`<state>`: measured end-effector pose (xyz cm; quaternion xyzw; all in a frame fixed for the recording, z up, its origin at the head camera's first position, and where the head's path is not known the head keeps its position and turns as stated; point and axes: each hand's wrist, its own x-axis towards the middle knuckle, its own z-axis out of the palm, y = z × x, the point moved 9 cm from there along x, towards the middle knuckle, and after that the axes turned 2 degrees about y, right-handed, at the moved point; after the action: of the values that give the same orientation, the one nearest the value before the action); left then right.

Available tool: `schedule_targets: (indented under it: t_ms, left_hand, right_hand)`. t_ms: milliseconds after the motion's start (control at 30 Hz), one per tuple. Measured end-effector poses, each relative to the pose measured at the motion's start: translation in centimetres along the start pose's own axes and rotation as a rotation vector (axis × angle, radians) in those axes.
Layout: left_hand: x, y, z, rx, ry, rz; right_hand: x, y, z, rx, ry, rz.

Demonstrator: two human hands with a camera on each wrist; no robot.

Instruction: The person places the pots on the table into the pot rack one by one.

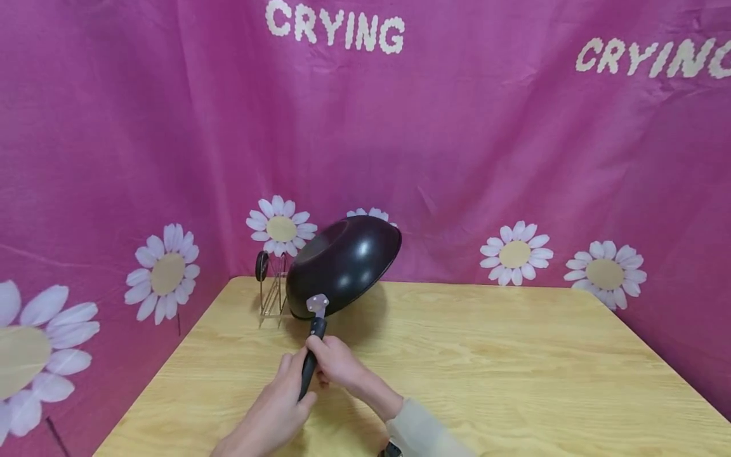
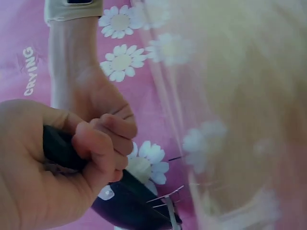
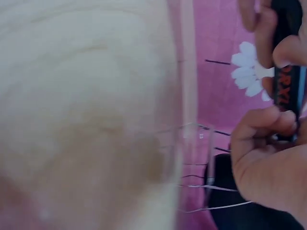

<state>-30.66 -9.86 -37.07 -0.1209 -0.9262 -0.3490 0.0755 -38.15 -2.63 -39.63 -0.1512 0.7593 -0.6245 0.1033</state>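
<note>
A black wok (image 1: 354,254) is tilted over the back left of the table, its dark outer side facing me. Both hands hold its black handle (image 1: 309,368). My left hand (image 1: 280,400) grips the rear part, fingers curled round it in the left wrist view. Closer to the wok, my right hand (image 1: 339,362) grips the handle too. Orange lettering shows on the handle (image 3: 285,88) in the right wrist view. Just left of the wok stands a wire rack (image 1: 273,315), partly hidden behind it. The wok's inside is out of sight.
A black round piece (image 1: 261,266) sits at the rack's left end. The light wooden table (image 1: 514,362) extends to the right. Behind and on both sides hangs a pink curtain (image 1: 457,158) with white daisies and lettering.
</note>
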Motion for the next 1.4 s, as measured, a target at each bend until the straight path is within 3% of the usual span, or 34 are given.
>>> schedule_targets:
  t_ms: [200,433,500,800,1133,1233,1400]
  left_hand:
    - [0.4,0.4,-1.2,-0.085,0.04,-0.041]
    - [0.3,0.6,-1.3,-0.439,-0.007,-0.086]
    - [0.3,0.7,-1.3,-0.47,-0.005,-0.071]
    - [0.3,0.5,-0.9,-0.42,-0.044,-0.054]
    - [0.2,0.5,-0.7,-0.474,-0.074,-0.085]
    - [0.2,0.5,-0.9,-0.432,-0.077,-0.09]
    - [0.3,-0.1,-1.9,-0.324,-0.029,-0.133]
  right_hand:
    - [-0.2,-2.9,-0.4,-0.177,0.008,-0.056]
    - [-0.5,-4.5,-0.9,-0.323,0.117,-0.076]
    - [-0.6,-4.8,-1.0,-0.333,0.128,-0.082]
    - [-0.8,-4.7,-0.7,-0.304,0.053,-0.077]
    - [-1.1,-3.9,-1.0,-0.215,-0.013,-0.058]
    - [-1.4,-3.7,-1.3,-0.224,-0.035,-0.071]
    - [-1.9,-3.7,-2.3,-0.274,-0.058,-0.094]
